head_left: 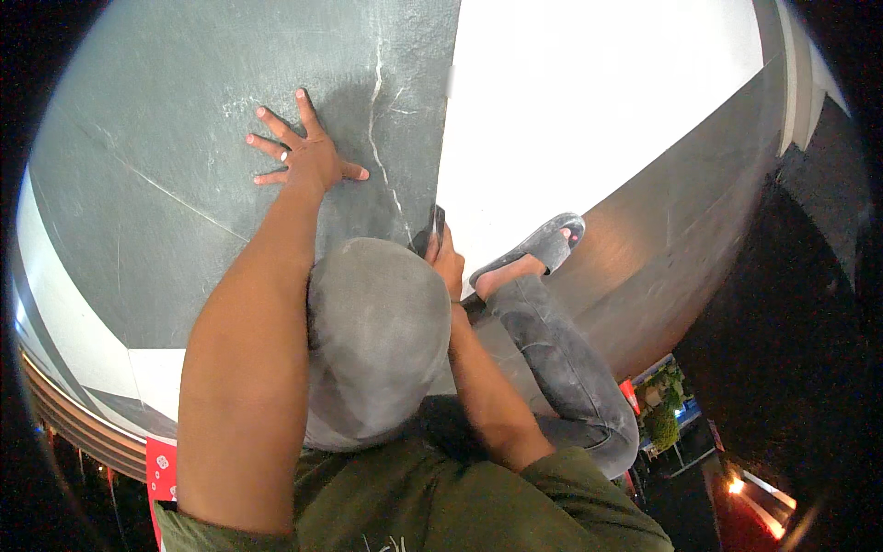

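My left hand is flat on a dark grey stone-like floor slab, its fingers spread wide and a pale ring on one of them. A white, jagged crack line runs down the slab to the right of that hand. Beyond my bent knee, my right hand is closed around a slim dark thing with a shiny face; its kind cannot be made out. The thing's tip is by the seam where the grey slab meets a bright white panel. My knee partly hides the space between the hands.
My knee in grey jeans fills the middle. My foot in a grey slide sandal rests at the edge of the white panel. A brownish-grey slab lies to the right, with a curved pale ledge at the far right. Red patterned cloth shows lower left.
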`<state>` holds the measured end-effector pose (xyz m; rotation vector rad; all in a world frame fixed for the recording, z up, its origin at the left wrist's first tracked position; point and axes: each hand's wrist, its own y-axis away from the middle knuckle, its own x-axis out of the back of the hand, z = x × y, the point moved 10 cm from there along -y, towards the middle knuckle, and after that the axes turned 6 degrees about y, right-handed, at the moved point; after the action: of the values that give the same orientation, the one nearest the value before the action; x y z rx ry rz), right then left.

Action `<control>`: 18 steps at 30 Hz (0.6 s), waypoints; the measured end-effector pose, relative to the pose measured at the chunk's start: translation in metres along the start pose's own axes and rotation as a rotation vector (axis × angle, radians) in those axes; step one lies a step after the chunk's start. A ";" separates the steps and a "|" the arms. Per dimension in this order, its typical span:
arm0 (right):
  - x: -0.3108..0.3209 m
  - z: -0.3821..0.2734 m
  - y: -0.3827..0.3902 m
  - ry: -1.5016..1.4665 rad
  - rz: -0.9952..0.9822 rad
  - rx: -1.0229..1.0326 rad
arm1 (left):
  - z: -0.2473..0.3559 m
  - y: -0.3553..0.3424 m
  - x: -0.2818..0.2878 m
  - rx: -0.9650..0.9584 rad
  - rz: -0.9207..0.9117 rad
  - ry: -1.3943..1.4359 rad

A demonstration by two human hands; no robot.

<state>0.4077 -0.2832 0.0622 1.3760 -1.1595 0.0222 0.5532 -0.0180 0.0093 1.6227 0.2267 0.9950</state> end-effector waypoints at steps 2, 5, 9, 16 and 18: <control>0.009 0.002 0.007 0.002 0.050 0.038 | 0.000 -0.001 0.001 0.019 -0.003 0.000; 0.038 -0.020 -0.010 0.022 0.127 0.063 | -0.002 0.000 -0.002 0.015 -0.029 0.011; 0.073 -0.064 -0.055 0.026 0.347 0.367 | -0.002 -0.003 -0.001 0.052 -0.045 0.009; 0.080 -0.104 -0.089 0.169 0.304 0.360 | -0.002 -0.004 -0.002 0.034 -0.052 0.047; 0.081 -0.105 -0.097 0.232 0.310 0.345 | -0.001 -0.003 -0.001 0.030 -0.056 0.049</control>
<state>0.5720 -0.2789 0.0666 1.4327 -1.1964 0.6122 0.5524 -0.0168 0.0061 1.6115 0.3201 0.9936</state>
